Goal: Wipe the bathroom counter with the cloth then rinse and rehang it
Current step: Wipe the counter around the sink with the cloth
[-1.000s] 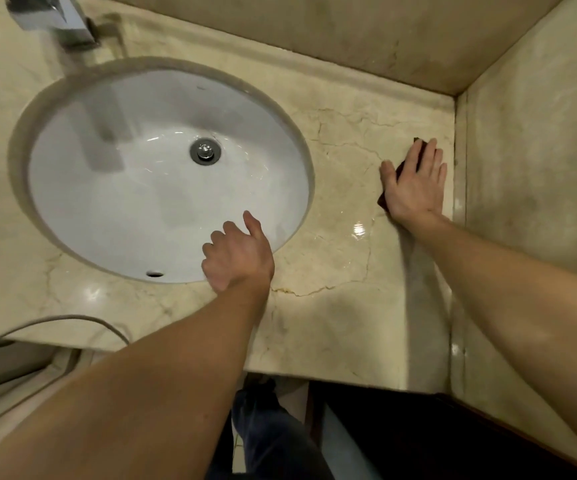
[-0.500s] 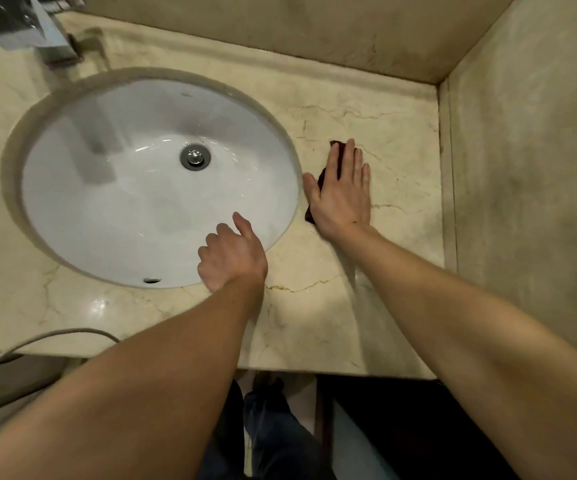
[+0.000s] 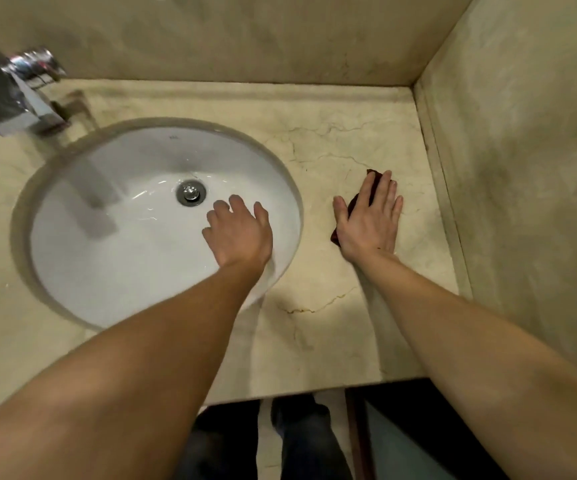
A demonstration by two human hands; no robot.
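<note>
1. My right hand (image 3: 366, 220) lies flat, fingers spread wide, pressing the dark red cloth (image 3: 353, 206) onto the tabletop (image 3: 332, 306). Only bits of cloth show past my fingertips and beside my thumb.
2. The cloth sits right of the sink (image 3: 107, 271), between the sink and the right wall (image 3: 522, 168), about mid-depth on the tabletop.
3. My left hand (image 3: 238, 233) holds nothing. It hovers over the right part of the sink near the drain (image 3: 191, 192), fingers loosely curled and half open; I can't tell if it touches the sink.
4. Progress: I judge I'm in the wiping step, on the right side.
5. I can't tell how much surface is already clean; no clear wet streaks show. The left side of the tabletop and the strip near the tap (image 3: 20, 95) may need passes.
6. Left to do: finish wiping, rinse the cloth under the tap (no water running now), then rehang it. No hook or rail is in view.
</note>
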